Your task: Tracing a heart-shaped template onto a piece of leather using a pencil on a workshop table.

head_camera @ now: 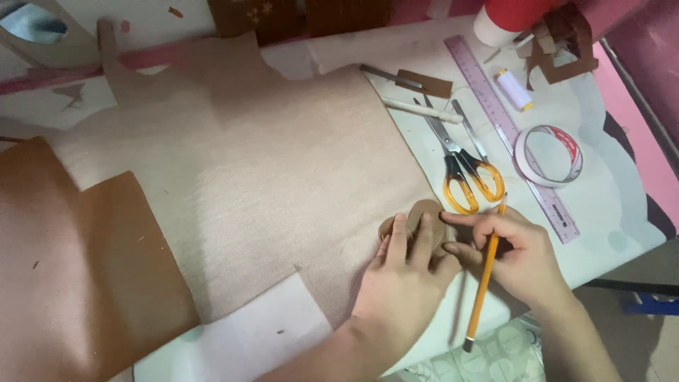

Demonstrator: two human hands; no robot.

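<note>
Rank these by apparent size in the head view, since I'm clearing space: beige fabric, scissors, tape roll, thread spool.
1. beige fabric
2. scissors
3. tape roll, less long than the scissors
4. thread spool

Two bare forearms enter from the lower edge of the view. The left hand and the right hand are both uncovered: no gloves. Both wrists and forearms are bare as far as the picture reaches; no sleeve or cuff shows. Fingers are slender, with short, plain nails where these can be made out. Rings cannot be told on the partly hidden fingers. The rest of the body lies outside the view.
</note>
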